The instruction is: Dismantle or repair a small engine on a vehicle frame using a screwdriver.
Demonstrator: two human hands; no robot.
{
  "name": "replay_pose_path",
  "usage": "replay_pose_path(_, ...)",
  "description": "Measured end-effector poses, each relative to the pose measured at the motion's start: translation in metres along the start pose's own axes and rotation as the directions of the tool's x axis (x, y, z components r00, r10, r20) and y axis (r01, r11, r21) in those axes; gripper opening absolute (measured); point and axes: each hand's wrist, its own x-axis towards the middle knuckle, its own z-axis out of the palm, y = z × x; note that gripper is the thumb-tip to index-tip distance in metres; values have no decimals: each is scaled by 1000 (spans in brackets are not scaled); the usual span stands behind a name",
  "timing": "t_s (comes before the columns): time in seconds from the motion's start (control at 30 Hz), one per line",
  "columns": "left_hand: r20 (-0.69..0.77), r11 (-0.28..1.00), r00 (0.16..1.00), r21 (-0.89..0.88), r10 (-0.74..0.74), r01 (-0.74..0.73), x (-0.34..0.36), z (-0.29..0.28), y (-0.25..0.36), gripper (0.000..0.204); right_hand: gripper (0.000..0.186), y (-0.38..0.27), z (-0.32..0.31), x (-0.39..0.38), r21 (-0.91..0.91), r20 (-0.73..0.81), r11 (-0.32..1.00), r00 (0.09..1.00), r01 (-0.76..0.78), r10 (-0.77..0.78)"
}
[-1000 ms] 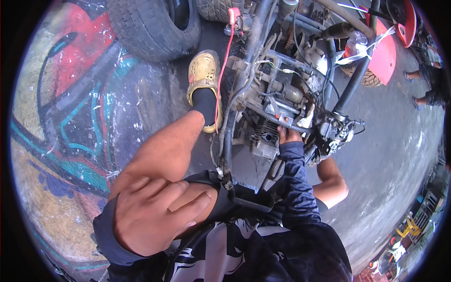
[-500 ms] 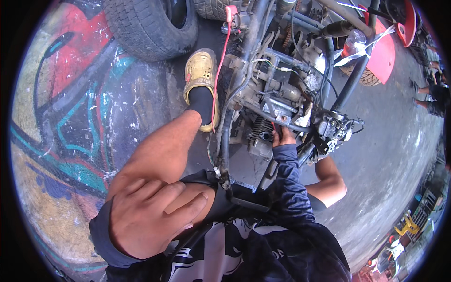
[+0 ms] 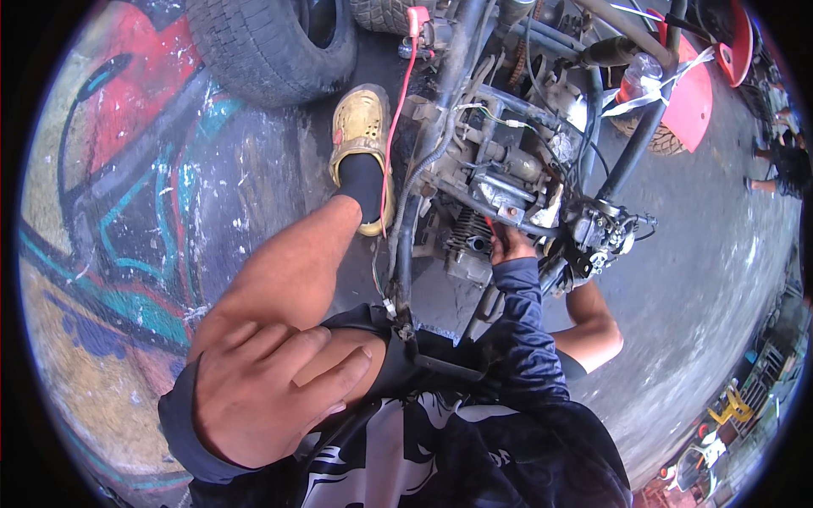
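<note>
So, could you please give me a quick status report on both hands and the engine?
Left hand on bare left leg. Right hand beside finned engine cylinder, grip partly hidden. Frame tube close to right hand.

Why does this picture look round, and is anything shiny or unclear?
Head view: fisheye lens, so the corners go black and straight edges bend near the rim; head view: pale sheen on the smooth grey floor at right; head view: the thin red item by the bare right hand is too small to identify.
</note>
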Motion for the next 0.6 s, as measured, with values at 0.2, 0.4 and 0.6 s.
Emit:
replay_pose_path(0.2, 25, 985, 987, 67, -159, 157, -34, -35, 32, 44, 30, -51, 15, 7, 142, -76, 981, 990, 129, -119)
replay_pose_path(0.4, 15, 998, 998, 9, -59, 59, -11, -9, 8, 45, 29, -14, 3, 4, 63, -104, 995, 992, 78, -71)
replay_pose_path(0.6, 13, 999, 999, -1, -36, 36, -6, -6, 5, 44, 27, -11, -4, 3, 37, -84, 999, 996, 31, -28)
